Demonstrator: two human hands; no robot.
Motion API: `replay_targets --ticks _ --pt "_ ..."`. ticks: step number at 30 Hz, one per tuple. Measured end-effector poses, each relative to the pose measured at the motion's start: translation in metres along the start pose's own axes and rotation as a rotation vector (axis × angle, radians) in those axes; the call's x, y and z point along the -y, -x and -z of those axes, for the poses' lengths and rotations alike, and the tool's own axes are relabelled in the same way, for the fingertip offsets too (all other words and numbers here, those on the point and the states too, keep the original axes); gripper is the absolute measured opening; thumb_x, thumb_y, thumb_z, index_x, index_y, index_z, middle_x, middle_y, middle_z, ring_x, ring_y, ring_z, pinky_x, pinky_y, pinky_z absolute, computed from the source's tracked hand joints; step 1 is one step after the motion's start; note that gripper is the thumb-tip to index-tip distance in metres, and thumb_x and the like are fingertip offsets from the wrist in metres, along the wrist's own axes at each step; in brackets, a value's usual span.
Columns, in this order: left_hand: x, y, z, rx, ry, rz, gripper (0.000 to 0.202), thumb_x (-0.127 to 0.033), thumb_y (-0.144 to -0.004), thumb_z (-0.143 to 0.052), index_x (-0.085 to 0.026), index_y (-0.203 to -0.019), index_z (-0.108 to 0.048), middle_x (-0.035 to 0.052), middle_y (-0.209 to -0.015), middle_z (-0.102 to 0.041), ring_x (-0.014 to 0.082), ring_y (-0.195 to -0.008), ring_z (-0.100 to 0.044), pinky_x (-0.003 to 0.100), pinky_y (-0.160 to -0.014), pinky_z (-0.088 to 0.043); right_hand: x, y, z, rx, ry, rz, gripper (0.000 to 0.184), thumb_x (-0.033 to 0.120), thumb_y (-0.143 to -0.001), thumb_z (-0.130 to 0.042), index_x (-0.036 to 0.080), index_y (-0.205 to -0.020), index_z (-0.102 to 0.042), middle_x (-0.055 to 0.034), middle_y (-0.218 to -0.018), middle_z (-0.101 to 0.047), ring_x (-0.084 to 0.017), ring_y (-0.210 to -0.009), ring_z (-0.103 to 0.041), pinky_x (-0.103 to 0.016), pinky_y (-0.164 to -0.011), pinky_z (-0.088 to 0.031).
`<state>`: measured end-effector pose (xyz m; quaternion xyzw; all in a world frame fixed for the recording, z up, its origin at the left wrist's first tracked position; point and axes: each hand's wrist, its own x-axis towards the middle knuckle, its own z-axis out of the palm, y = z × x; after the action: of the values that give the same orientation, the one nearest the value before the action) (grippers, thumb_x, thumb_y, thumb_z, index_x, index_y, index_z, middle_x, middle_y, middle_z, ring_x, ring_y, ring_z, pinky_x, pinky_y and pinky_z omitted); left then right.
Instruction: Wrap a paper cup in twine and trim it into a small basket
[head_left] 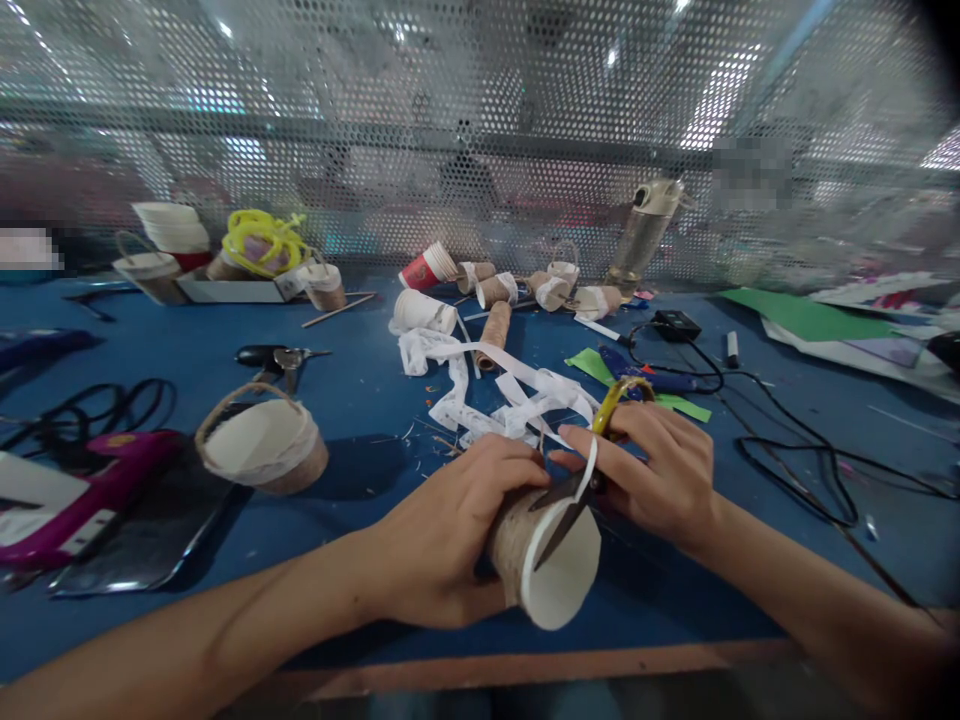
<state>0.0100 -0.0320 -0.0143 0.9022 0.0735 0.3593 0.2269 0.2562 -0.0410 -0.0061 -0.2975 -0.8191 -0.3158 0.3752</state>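
Note:
My left hand (457, 530) is wrapped round a paper cup (562, 580) covered in brown twine or similar material, its white mouth tilted toward me. In my right hand (667, 475) is a pair of scissors (559, 515) with yellow handles, the blades parted across the cup's rim. A narrow white strip (587, 468) rises from the rim beside the blades. Just beyond my hands lies a tangle of white lace ribbon (517, 390). To the left stands a finished-looking small basket (266, 445), a brown-wrapped cup with a looped handle.
A magenta glue gun (97, 490) and a dark phone-like slab (161, 520) lie at left. Several small wrapped cups (551, 290), a brown roll (493, 335) and a clear bottle (645, 235) are at the back. Black cable (795, 450) and green paper (806, 315) are at right.

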Motion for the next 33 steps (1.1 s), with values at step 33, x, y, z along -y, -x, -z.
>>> replay_targets --ticks 33 --pt "-0.0017 -0.001 0.0024 0.105 0.091 0.073 0.067 -0.021 -0.077 -0.076 -0.018 -0.132 -0.037 0.0167 -0.12 -0.057 0.0283 -0.108 -0.057 0.045 -0.091 -0.053 -0.0017 0.0077 0.0027 0.073 -0.012 0.013 0.016 0.018 -0.089 -0.072 0.023 -0.104 -0.072 0.0015 -0.071 -0.057 -0.012 -0.065 -0.05 -0.027 -0.061 -0.036"
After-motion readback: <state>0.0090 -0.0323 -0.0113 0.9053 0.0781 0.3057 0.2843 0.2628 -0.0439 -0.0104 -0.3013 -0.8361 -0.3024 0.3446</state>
